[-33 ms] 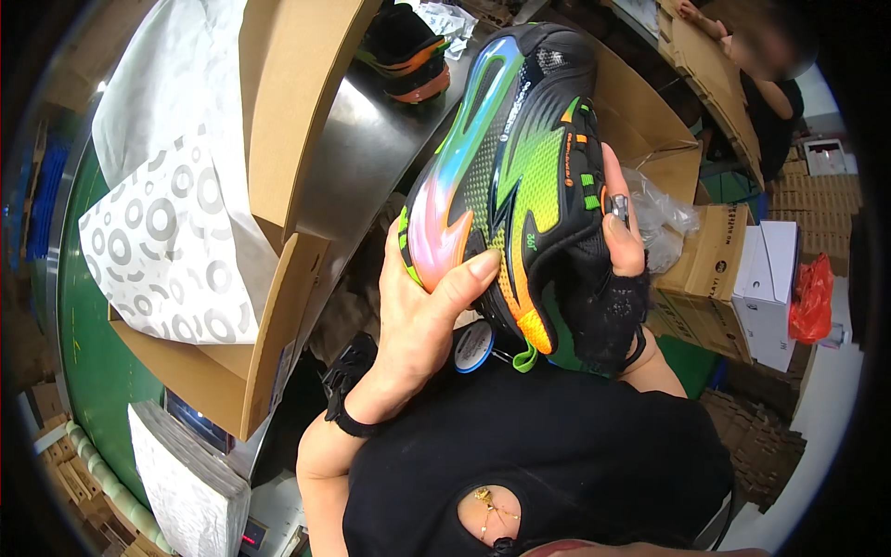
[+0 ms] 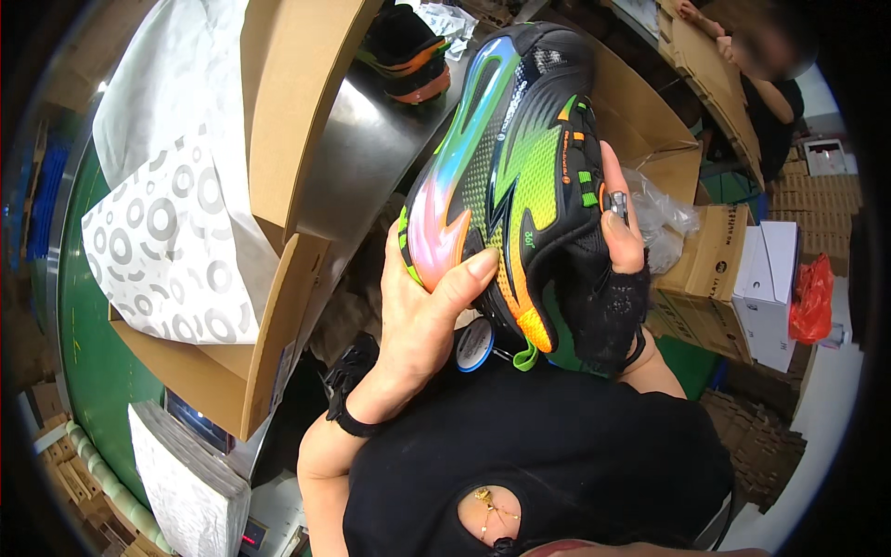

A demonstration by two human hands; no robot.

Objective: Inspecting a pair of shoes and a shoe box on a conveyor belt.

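A rainbow-coloured running shoe with a black mesh upper is held up close in front of me, toe pointing away. My left hand grips its heel and sole from the left, thumb across the pink and orange sole edge. My right hand, in a black fingerless glove with a ring on one finger, holds the shoe's other side. A round blue and white hang tag dangles below the heel. The matching second shoe lies on the metal table beyond.
An open cardboard shoe box lined with white circle-printed tissue paper stands at my left. Another person works at the far right among cardboard cartons, a white box and a red bag.
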